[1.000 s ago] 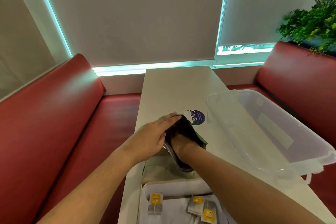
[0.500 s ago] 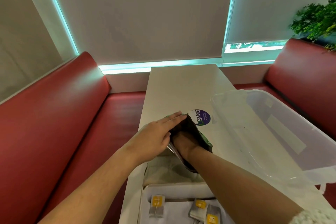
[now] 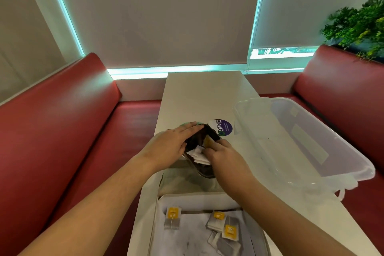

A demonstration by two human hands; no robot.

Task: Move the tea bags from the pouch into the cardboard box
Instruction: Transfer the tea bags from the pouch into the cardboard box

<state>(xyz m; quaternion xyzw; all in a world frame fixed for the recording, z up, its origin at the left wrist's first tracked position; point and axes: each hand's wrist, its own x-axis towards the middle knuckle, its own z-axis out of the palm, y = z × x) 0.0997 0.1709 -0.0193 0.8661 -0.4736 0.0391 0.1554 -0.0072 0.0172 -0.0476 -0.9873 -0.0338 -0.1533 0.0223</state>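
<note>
A: State of left grip (image 3: 170, 145)?
B: Fingers straight, flat on the pouch (image 3: 196, 140), holding nothing.
A: And right grip (image 3: 223, 157)?
B: Pinching a tea bag bundle (image 3: 197, 155) at the pouch mouth, between both grips.
A: Where is the cardboard box (image 3: 199, 198)?
B: On the surface (image 3: 203, 93), nearer the body than both grips; loose tea bags (image 3: 172, 217) inside.

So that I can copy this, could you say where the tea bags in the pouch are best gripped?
Pinch the white tea bags by the corners poking out of the pouch mouth, coming from the near side: the mouth faces the person and the left hand pins the pouch flat.
</note>
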